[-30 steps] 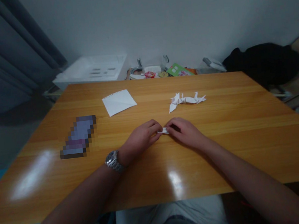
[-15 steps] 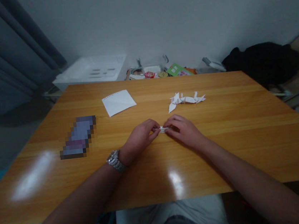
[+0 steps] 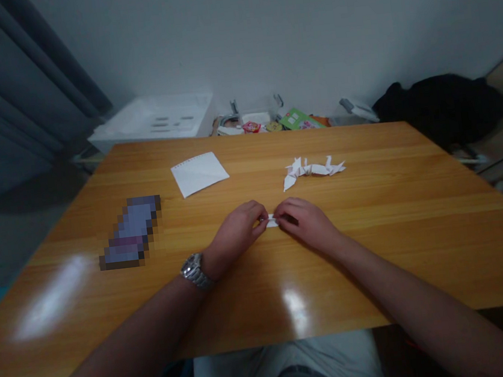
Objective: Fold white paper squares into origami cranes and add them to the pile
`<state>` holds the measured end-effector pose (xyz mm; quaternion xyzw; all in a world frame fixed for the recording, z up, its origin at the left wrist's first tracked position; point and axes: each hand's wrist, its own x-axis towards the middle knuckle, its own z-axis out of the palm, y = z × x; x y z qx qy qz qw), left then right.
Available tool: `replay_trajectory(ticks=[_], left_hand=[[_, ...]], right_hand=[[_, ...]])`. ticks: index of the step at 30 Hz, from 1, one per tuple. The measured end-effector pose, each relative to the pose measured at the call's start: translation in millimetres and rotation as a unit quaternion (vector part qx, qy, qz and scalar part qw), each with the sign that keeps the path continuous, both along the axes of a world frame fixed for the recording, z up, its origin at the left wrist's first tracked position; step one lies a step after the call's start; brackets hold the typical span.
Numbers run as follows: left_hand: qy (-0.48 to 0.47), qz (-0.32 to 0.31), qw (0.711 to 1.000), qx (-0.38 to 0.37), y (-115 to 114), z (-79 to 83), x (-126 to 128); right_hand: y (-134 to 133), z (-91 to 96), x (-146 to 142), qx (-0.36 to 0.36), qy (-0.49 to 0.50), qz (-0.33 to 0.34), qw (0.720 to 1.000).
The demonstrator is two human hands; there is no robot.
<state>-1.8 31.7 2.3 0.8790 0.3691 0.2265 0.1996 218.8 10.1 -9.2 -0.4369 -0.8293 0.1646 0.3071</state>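
A small folded piece of white paper lies between my two hands at the middle of the wooden table. On its left end, my left hand is closed, thumb and fingertips pinching the edge; a metal watch is on that wrist. My right hand pinches the right end, its fingers curled and partly hiding the paper. Beyond the right hand lies a white origami figure with a jagged, jointed shape. A white sheet with a perforated edge rests farther back on the left.
A blurred-out phone-like slab lies left of my hands on the wooden table. Behind the table's far edge are a white plastic tray, a green booklet and small packets. A black cloth heap sits at the back right.
The right hand has shifted slightly, its fingers curling in closer, and a little more of the folded paper's front shows. The left hand keeps its pinch almost in place.
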Motion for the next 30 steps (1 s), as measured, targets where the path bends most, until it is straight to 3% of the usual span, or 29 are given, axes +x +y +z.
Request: replay_trajectory(ticks=[19, 25, 30], left_hand=[[0.079, -0.023, 0.996, 0.042, -6.6, 9.1, -2.4], [0.132, -0.063, 0.988, 0.050, -6.8, 15.6, -7.8], [0.158, -0.073, 0.981, 0.090, -12.0, 11.1, -7.9]], right_hand=[[-2.8, 6.3, 11.1, 0.016, -0.078, 0.092, 0.993], [-5.0, 9.7, 13.2, 0.029, -0.125, 0.087, 0.988], [-4.1, 11.6, 19.2, 0.039, -0.166, 0.057, 0.984]])
